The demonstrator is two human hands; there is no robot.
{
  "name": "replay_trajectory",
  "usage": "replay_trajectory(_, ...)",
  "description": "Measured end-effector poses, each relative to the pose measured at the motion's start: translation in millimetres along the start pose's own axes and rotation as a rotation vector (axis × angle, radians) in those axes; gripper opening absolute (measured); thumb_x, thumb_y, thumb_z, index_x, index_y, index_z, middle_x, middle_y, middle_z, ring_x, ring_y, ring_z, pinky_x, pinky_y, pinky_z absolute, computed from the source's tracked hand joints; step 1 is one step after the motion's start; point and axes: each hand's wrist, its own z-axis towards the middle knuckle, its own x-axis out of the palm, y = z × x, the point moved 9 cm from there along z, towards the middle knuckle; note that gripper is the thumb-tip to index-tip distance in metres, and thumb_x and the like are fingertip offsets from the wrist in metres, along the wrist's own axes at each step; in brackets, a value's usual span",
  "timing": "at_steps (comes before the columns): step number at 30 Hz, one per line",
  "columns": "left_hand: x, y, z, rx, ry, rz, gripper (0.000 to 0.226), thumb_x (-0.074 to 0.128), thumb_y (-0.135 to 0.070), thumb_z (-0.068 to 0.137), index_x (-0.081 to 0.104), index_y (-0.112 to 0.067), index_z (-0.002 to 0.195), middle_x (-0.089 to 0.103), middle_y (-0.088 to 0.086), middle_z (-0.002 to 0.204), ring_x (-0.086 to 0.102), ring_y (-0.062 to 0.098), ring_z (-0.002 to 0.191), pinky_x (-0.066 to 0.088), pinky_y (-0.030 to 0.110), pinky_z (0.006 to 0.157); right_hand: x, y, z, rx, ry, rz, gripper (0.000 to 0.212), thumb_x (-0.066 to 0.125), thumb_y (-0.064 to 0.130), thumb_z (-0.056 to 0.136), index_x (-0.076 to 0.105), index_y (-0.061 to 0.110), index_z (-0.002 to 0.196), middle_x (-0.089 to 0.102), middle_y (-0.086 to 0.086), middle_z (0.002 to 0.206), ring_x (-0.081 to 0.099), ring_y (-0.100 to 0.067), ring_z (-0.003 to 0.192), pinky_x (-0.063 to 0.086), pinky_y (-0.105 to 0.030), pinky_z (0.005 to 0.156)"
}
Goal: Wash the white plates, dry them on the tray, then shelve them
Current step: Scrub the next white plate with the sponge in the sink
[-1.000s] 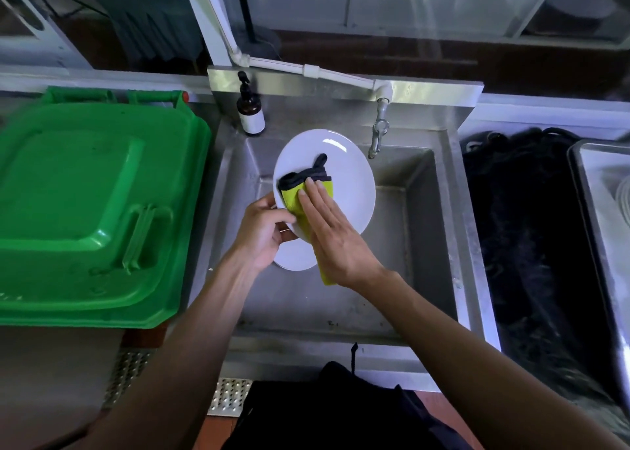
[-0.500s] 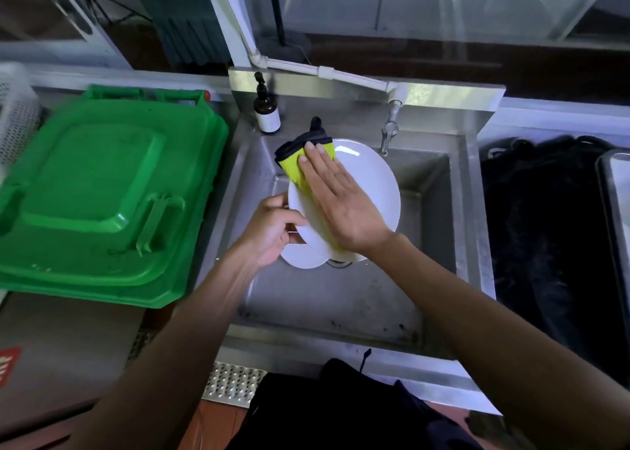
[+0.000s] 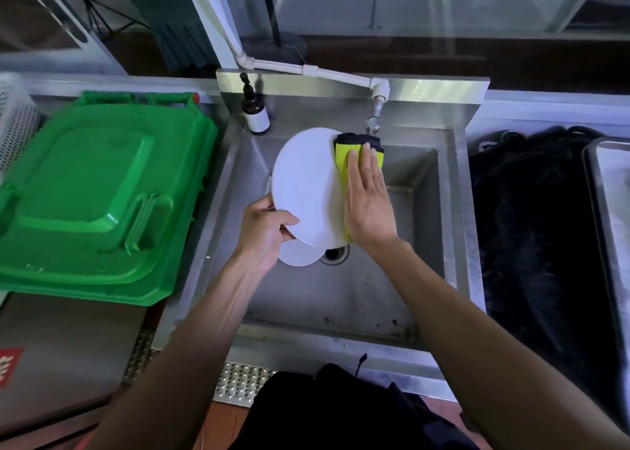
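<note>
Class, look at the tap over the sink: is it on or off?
Off, seemingly: no stream shows below the tap, and the sink holds no pooled water.

Smooth white plate [image 3: 305,183], yellow cloth [image 3: 344,163], dull scuffed metal sink [image 3: 341,299] (glossy green plastic lid [image 3: 99,194] beside)

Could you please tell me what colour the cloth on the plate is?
Yellow-green with a black edge, the cloth shows best in the head view.
</note>
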Motion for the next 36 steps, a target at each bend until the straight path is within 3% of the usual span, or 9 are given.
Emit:
replay_trajectory(4,10,2,-2,0.009,-0.020,-0.035,0.032,0.061,0.007,0.056,0.065,-0.001,0.086,0.068,0.015,0.090,0.063,0.033,0.080,0.056,0.041,0.070,5,-5,-23,0.037,0.023,0.080,0.064,0.031,0.001,0.102,0.007,0.003,0.161,-0.002,-0.017,0.169,-0.006,-0.030,0.156,0.008,-0.049,0.126)
replay_trajectory(8,21,5,-7,0.011,-0.035,-0.079,0.034,0.059,0.009,0.057,0.070,-0.005,0.086,0.071,0.013,0.089,0.066,0.031,0.079,0.058,0.045,0.075,5,5,-38,0.058,0.050,0.186,0.069,0.033,0.001,0.096,0.007,0.000,0.160,-0.003,-0.018,0.168,-0.007,-0.029,0.156,0.006,-0.046,0.127)
replay_trajectory(12,30,13,-8,-0.010,-0.063,-0.121,0.039,0.052,0.022,0.073,0.071,-0.003,0.098,0.070,0.020,0.100,0.067,0.037,0.087,0.055,0.053,0.086,4,23,-50,0.048,0.040,0.277,0.070,0.029,0.004,0.092,0.010,-0.001,0.159,-0.001,-0.019,0.168,-0.005,-0.031,0.156,0.007,-0.043,0.127)
replay_trajectory(14,36,14,-9,-0.005,-0.060,-0.147,0.044,0.050,0.023,0.073,0.072,-0.003,0.100,0.071,0.022,0.102,0.068,0.037,0.088,0.056,0.051,0.082,5,34,-55,0.009,0.042,0.299,0.071,0.033,0.003,0.092,0.012,0.000,0.159,0.000,-0.019,0.168,-0.004,-0.032,0.156,0.010,-0.044,0.126)
replay_trajectory(17,41,13,-13,0.003,-0.057,-0.183,0.048,0.050,0.016,0.062,0.074,-0.005,0.098,0.070,0.020,0.098,0.067,0.035,0.083,0.053,0.037,0.069,6,46,-62,-0.035,0.049,0.317,0.074,0.038,0.002,0.090,0.014,0.003,0.160,0.001,-0.017,0.168,-0.003,-0.031,0.156,0.013,-0.047,0.126)
replay_trajectory(23,34,21,-18,0.002,-0.107,-0.269,0.052,0.051,0.017,0.066,0.068,-0.001,0.112,0.068,0.025,0.108,0.069,0.039,0.095,0.056,0.041,0.077,9,44,-83,-0.052,0.022,0.277,0.066,0.043,0.004,0.099,0.019,0.008,0.160,0.005,-0.013,0.169,-0.002,-0.029,0.157,0.017,-0.052,0.124)
replay_trajectory(29,28,28,-28,0.003,-0.184,-0.288,0.037,0.047,0.024,0.077,0.066,-0.006,0.089,0.074,0.012,0.087,0.072,0.034,0.084,0.061,0.042,0.073,16,19,-84,0.112,0.001,0.251,0.063,0.037,0.006,0.104,0.011,0.008,0.161,0.000,-0.012,0.169,-0.010,-0.028,0.156,0.007,-0.050,0.126)
replay_trajectory(32,26,28,-33,0.019,-0.173,-0.263,0.031,0.055,0.018,0.071,0.065,-0.006,0.088,0.073,0.009,0.087,0.070,0.031,0.084,0.060,0.041,0.077,12,-2,-74,0.226,-0.032,0.288,0.056,0.020,0.024,0.108,0.013,0.005,0.160,0.000,-0.012,0.169,-0.009,-0.032,0.156,0.002,-0.043,0.127)
replay_trajectory(36,25,30,-39,0.016,-0.161,-0.235,0.040,0.059,0.009,0.059,0.066,-0.005,0.096,0.072,0.013,0.099,0.069,0.034,0.093,0.058,0.043,0.081,4,-22,-61,0.292,-0.056,0.355,0.055,0.025,0.016,0.109,0.007,0.006,0.160,-0.004,-0.012,0.169,-0.009,-0.032,0.156,0.004,-0.043,0.127)
